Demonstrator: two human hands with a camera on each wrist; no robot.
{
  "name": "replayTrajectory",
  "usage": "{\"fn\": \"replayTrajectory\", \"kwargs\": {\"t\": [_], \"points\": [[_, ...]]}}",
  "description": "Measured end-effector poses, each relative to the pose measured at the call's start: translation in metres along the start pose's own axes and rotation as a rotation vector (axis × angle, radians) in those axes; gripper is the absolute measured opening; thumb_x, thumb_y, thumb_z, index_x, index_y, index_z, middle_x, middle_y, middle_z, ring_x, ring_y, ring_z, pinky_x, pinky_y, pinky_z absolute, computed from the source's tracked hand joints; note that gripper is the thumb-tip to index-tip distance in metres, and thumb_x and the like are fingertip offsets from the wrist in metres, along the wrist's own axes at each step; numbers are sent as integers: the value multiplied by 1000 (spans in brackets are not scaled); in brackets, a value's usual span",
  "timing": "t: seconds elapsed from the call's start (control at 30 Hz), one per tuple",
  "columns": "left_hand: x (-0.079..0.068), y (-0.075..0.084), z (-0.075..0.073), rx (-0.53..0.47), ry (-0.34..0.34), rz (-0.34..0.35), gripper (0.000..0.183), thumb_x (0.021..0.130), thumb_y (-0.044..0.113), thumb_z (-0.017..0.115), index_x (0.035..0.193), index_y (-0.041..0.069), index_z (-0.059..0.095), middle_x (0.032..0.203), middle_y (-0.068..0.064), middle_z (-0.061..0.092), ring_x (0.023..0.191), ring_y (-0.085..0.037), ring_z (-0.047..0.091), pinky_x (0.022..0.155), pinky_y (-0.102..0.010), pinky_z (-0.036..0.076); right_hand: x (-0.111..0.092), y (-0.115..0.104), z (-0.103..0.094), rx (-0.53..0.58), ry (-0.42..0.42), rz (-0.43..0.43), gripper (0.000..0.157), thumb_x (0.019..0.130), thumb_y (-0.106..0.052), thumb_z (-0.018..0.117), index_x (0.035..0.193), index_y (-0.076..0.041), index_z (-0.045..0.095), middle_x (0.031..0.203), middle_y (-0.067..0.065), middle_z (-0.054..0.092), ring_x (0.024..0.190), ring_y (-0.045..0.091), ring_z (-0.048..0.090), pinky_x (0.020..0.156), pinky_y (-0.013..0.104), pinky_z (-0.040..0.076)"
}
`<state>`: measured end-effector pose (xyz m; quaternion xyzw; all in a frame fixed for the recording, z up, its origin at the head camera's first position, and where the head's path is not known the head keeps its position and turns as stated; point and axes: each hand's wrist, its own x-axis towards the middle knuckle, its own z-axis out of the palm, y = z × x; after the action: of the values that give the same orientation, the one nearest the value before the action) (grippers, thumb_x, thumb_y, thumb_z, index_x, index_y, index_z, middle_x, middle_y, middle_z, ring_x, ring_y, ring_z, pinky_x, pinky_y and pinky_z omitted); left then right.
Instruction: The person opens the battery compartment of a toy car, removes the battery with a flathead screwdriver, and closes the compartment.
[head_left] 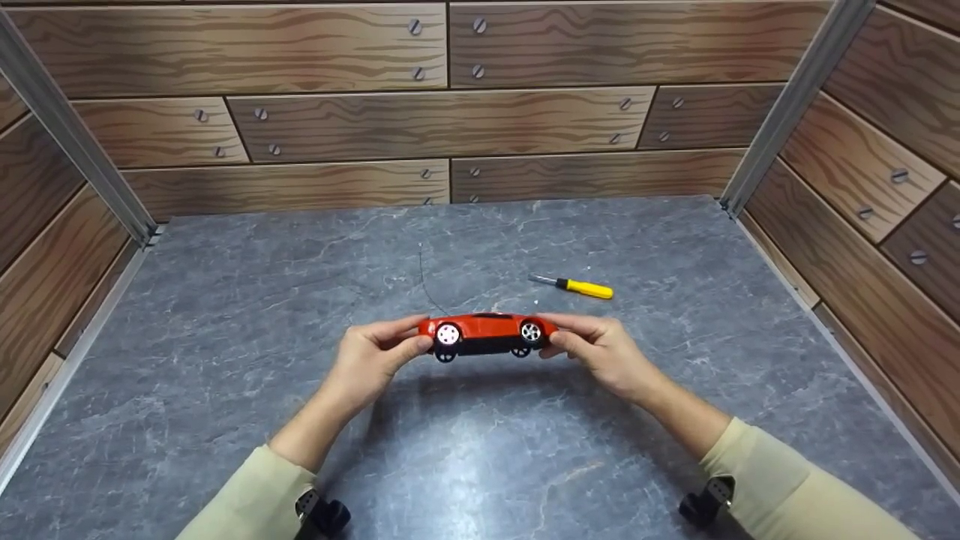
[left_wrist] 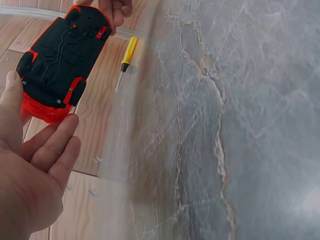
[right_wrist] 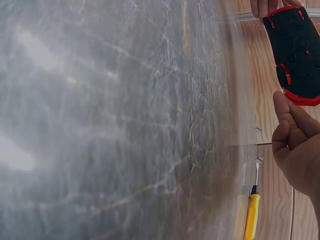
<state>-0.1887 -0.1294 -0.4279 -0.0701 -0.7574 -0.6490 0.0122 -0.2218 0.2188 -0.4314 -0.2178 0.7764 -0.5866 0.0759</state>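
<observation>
L hand [head_left: 367, 356] pinches the left end of the red car [head_left: 487, 327], R hand [head_left: 604, 349] the right end: each grip's nearly closed, thumb against fingers. Car's up over the near-middle of the counter [head_left: 247, 360], underside facing near. Body, base & wheels look together, screw heads [left_wrist: 59, 101] showing at the base's left end, so prob. mostly done; can't tell what's left. Yellow screwdriver [head_left: 589, 289] lies far right, unheld.

Bright light throws white glare on the tabletop [head_left: 225, 367], far from its back edge. Soft shadow lies below the red car [head_left: 487, 328]. Both wrist views look hazy.
</observation>
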Motion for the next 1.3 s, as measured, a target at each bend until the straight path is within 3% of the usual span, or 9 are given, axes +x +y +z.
{"fn": "replayTrajectory", "kwargs": {"t": [0.17,0.37,0.53,0.73,0.9,1.0,1.17,1.3], "points": [[0,2,-2,20,-20,10,40,95,12,81,133,1,72,111,-19,78,99,-27,78,86,-23,59,-1,-2,0,-40,7,-21,37,107,-14,65,142,-4,67,111,11,80,94,24,78,80,28,54],[-1,4,-5,40,-45,52,43,96,12,80,136,1,70,104,-19,79,91,-28,79,86,-27,60,-3,-4,0,-31,8,-69,38,105,-11,67,143,-5,67,114,14,79,92,26,78,88,33,60],[-3,5,-7,72,-66,65,49,95,14,81,141,2,67,102,-16,80,87,-26,80,92,-36,61,-4,-4,0,-19,6,-87,41,105,-8,67,145,-3,64,119,17,77,90,29,78,89,33,61],[-4,7,-6,86,-61,77,52,94,12,82,143,6,67,95,-13,81,85,-24,79,90,-36,62,-5,-4,1,-20,9,-64,47,104,-6,68,150,-3,59,99,16,80,86,28,79,87,32,61],[-4,7,-6,78,-68,86,57,93,9,82,147,9,64,94,-12,81,84,-24,79,83,-29,62,-6,-4,1,-45,15,-47,52,103,-6,69,154,-4,55,88,15,80,85,28,79,63,21,47],[-5,7,-6,88,-71,87,59,93,10,83,149,12,63,95,-11,81,84,-24,79,80,-27,62,-6,-4,1,-54,12,-39,55,103,-7,70,156,-6,53,87,14,80,86,33,79,56,22,38],[-4,8,-5,110,-72,88,60,94,14,82,150,15,61,91,-9,81,81,-23,78,78,-29,62,-5,-2,1,-30,-12,-47,61,101,-4,71,158,-6,49,90,15,80,87,40,78,76,29,59],[-3,5,-3,121,-88,80,58,96,16,80,151,15,61,89,-9,81,77,-25,78,78,-33,62,-3,2,-1,-16,-36,-30,63,101,-4,71,160,-3,46,93,17,80,87,36,78,85,35,63]]}}
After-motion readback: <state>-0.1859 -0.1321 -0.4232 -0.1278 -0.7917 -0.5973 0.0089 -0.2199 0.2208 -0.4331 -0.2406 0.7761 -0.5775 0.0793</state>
